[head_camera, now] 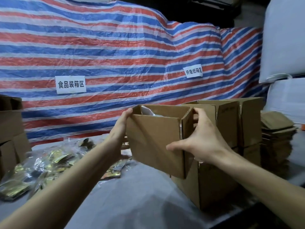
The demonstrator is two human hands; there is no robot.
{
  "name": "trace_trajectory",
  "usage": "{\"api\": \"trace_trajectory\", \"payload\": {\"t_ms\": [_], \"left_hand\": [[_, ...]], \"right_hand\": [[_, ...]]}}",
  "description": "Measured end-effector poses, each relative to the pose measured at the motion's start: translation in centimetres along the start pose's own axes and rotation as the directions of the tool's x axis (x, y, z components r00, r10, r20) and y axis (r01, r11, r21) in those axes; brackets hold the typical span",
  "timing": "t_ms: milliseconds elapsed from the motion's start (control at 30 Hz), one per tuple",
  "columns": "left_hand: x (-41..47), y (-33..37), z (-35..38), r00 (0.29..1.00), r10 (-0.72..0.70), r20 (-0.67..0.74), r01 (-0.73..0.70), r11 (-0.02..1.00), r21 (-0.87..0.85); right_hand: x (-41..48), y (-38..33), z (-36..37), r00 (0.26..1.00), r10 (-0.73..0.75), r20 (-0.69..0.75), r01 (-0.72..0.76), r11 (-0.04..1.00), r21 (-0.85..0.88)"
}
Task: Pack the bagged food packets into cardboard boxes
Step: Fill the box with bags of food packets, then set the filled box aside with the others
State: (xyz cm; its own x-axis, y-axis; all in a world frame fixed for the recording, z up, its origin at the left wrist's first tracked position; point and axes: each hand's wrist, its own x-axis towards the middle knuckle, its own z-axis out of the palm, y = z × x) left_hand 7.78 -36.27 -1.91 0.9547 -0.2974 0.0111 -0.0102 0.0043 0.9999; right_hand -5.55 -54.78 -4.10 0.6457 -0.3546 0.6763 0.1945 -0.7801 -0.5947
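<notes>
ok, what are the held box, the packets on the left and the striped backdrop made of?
Box: matte brown corrugated cardboard, by its thick cut edges. Packets: glossy film, probably foil laminate, inside clear plastic bags; they glint. Striped backdrop: likely woven plastic tarpaulin, crinkled with slight sheen.

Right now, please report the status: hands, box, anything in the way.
Both grip open box: left hand, right hand. Box held up, tilted, shiny item inside. Close on its right, other boxes; packets pile lies left.

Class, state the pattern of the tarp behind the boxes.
The tarp has red, blue and white stripes; head view shows it.
</notes>
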Motion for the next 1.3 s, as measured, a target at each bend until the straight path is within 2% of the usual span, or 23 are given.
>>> {"api": "trace_trajectory", "payload": {"t_ms": [133,267,433,867,1300], "left_hand": [[1.0,1.6,4.5,0.998,0.014,0.055,-0.01,0.998,-0.061],[2.4,2.5,7.6,0.996,0.029,0.084,-0.02,0.994,-0.108],[4.0,2.4,9.8,0.991,0.076,0.11,-0.064,0.992,-0.106],[6.4,1.1,12.6,0.983,0.045,0.178,-0.025,0.993,-0.115],[7.1,-0.3,13.8,0.986,0.051,0.156,-0.043,0.998,-0.055]], "right_hand": [[1.3,1.0,-1.3,0.991,0.062,-0.121,-0.069,0.996,-0.053],[2.1,1.8,-2.4,0.98,0.092,-0.174,-0.104,0.993,-0.061],[2.2,2.8,-3.1,0.975,0.094,-0.203,-0.112,0.991,-0.079],[2.3,3.7,-3.4,0.961,0.084,-0.263,-0.124,0.982,-0.14],[2.3,4.9,-2.8,0.955,0.168,-0.244,-0.227,0.944,-0.238]]}}
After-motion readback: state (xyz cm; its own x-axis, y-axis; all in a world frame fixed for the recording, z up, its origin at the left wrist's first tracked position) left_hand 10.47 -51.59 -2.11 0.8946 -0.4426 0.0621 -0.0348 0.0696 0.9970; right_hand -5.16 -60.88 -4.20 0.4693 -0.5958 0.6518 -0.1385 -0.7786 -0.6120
